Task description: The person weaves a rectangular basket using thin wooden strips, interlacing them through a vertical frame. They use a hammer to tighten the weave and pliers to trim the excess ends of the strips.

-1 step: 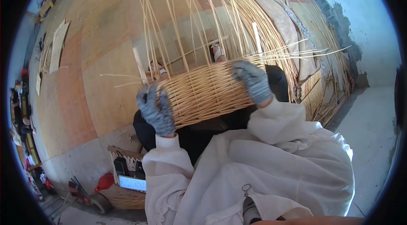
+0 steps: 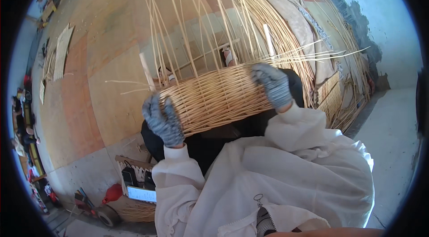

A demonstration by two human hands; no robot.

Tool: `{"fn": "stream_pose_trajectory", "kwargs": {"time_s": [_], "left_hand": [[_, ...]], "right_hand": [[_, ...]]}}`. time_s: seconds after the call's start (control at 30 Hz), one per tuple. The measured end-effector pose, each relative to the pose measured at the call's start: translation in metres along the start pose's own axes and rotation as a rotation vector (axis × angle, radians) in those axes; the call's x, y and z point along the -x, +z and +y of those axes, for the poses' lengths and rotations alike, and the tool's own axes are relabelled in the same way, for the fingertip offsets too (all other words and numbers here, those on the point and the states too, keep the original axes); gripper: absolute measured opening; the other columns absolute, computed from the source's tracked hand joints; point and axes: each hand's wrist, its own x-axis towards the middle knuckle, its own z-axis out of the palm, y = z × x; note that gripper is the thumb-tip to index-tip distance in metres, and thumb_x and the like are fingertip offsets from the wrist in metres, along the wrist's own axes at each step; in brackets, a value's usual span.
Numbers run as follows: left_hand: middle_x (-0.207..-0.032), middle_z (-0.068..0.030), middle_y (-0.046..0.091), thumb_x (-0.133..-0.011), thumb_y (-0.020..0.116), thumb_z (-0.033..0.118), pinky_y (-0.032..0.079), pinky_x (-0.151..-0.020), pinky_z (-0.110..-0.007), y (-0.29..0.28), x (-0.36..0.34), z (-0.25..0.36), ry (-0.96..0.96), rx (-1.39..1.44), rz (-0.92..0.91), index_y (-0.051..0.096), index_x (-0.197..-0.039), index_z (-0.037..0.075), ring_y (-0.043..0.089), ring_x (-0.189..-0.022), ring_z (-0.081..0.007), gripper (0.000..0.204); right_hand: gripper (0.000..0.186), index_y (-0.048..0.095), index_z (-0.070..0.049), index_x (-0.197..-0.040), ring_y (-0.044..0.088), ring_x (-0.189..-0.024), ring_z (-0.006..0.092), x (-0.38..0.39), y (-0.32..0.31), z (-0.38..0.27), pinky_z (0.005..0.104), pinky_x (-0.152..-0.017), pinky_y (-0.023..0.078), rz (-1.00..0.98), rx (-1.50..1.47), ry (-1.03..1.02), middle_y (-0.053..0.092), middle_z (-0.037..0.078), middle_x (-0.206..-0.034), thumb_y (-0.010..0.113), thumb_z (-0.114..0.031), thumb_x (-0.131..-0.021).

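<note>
At opposite ends of ribbed wicker panel [image 2: 216, 98]: left hand [image 2: 163, 121], right hand [image 2: 272, 86], both mottled grey knit, gripping it.

We take this for a wicker-weaving workshop. A half-woven wicker panel [image 2: 214, 98], its long stakes fanning out bare, lies across the worker's lap, and beyond it we see a thick sheaf of loose rods [image 2: 286, 36] spread over the floor [image 2: 111, 65]. More woven pieces lie around: a pale strip [image 2: 61, 54] at left, a mat [image 2: 328, 97] at right. The wall [image 2: 389, 18] (patchily plastered, grey over pale blue) looks rough and unhomely.
</note>
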Motion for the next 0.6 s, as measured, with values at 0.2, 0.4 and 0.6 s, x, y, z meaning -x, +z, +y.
{"fn": "stream_pose_trajectory", "kwargs": {"time_s": [0.2,0.4,0.6], "left_hand": [[-0.100,-0.0142,0.061,-0.086,0.056,0.018,0.044,-0.087,-0.039,0.015,-0.010,0.029,0.383,-0.196,-0.333,0.059,-0.108,0.006,0.058,-0.095,-0.0288,0.025],[-0.087,-0.0154,0.065,-0.090,0.048,0.031,0.048,-0.077,-0.041,0.072,-0.026,0.034,0.155,-0.623,-0.562,0.055,-0.116,0.011,0.062,-0.082,-0.0305,0.034],[-0.070,-0.0169,0.063,-0.091,0.047,0.035,0.047,-0.065,-0.041,0.040,-0.012,0.045,0.054,-0.347,-0.481,0.065,-0.098,0.011,0.061,-0.065,-0.0312,0.031]], "right_hand": [[0.024,0.060,-0.005,-0.101,0.057,-0.089,0.0310,-0.018,0.021,-0.034,0.0382,-0.083,0.046,-0.118,0.774,-0.538,0.060,0.013,-0.095,0.055,-0.002,-0.078],[0.038,0.059,-0.012,-0.109,0.055,-0.103,0.0281,-0.054,0.094,-0.027,0.0467,-0.090,0.037,-0.430,1.325,-0.130,0.056,0.006,-0.115,0.060,-0.030,-0.076],[0.033,0.057,-0.014,-0.113,0.057,-0.100,0.0274,-0.012,0.092,-0.038,0.0435,-0.087,0.040,-0.602,1.245,-0.116,0.061,0.009,-0.104,0.053,-0.023,-0.081]]}}
